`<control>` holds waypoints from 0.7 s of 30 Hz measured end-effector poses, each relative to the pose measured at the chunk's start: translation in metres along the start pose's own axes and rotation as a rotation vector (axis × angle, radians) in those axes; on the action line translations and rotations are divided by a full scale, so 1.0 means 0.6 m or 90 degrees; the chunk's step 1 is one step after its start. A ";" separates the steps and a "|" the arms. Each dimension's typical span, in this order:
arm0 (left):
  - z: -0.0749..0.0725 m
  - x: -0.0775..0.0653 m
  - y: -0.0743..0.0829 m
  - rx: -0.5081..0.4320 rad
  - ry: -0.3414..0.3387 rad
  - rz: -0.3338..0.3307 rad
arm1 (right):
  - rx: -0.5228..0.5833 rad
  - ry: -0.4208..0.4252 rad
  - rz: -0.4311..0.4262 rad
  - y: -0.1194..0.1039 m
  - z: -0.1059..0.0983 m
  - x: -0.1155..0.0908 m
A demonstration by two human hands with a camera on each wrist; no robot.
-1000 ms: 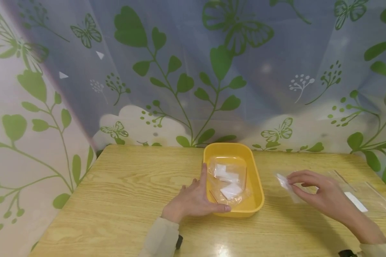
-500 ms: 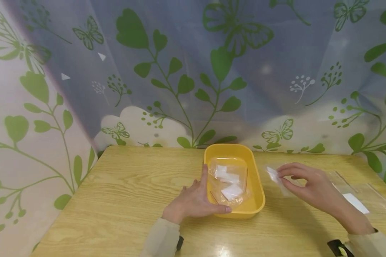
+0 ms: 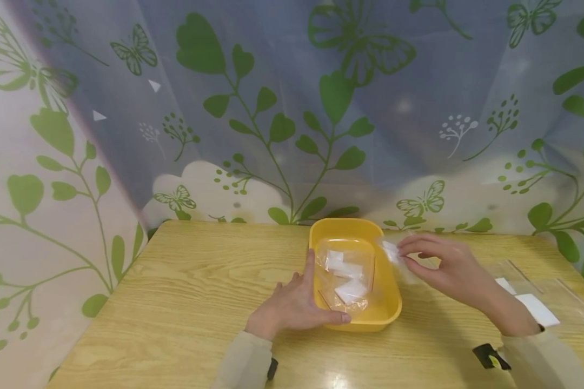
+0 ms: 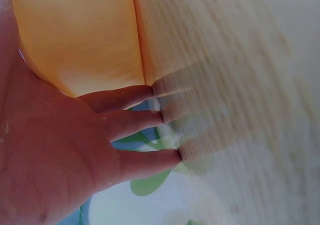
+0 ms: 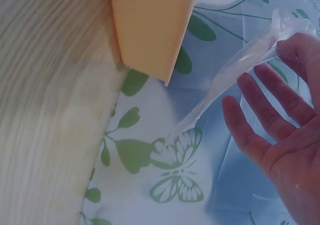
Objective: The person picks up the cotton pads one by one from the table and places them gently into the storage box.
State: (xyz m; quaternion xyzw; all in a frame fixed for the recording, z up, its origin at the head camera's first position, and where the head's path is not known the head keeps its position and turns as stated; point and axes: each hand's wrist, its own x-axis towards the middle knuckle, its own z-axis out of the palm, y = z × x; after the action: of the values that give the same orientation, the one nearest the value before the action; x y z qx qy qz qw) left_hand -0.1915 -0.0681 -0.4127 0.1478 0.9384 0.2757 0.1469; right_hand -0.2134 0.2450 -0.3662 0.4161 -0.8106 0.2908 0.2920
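Note:
In the head view a yellow plastic tray (image 3: 393, 302) stands on the table with clear bags (image 3: 350, 270) holding white pieces inside it. My left hand (image 3: 296, 307) rests against the tray's left side, its index finger along the wall and thumb on the near rim. The left wrist view shows its other fingers (image 4: 137, 125) straight, tips at the tabletop. Between thumb and index finger my right hand (image 3: 450, 267) pinches a clear plastic bag (image 5: 240, 65) above the tray's right rim. That hand's remaining fingers (image 5: 257, 97) spread loosely below the bag.
More clear bags (image 3: 571, 300) with white pieces (image 3: 537, 309) lie on the wooden table (image 3: 214, 281) to the right, partly behind my right forearm. A patterned curtain (image 3: 272, 135) hangs along the table's back edge.
My right hand has moved left with the pinched bag, from beside the tray to its right rim. The left hand has stayed at the tray.

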 end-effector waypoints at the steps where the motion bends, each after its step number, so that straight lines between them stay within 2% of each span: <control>1: 0.000 0.000 0.000 -0.002 -0.001 0.000 | 0.003 0.000 0.002 -0.001 0.002 0.003; 6: 0.001 0.002 0.000 -0.002 -0.001 -0.004 | 0.017 0.007 0.005 -0.007 0.014 0.017; 11: 0.001 0.002 0.000 -0.005 0.000 -0.007 | 0.046 0.011 -0.017 -0.014 0.029 0.031; 21: 0.000 0.001 0.001 -0.004 -0.001 -0.003 | 0.061 -0.023 -0.042 -0.017 0.055 0.048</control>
State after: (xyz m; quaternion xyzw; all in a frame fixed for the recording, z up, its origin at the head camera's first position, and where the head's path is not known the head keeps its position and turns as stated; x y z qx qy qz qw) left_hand -0.1919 -0.0674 -0.4129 0.1451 0.9377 0.2784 0.1488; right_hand -0.2265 0.2019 -0.3648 0.4610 -0.7867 0.3122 0.2668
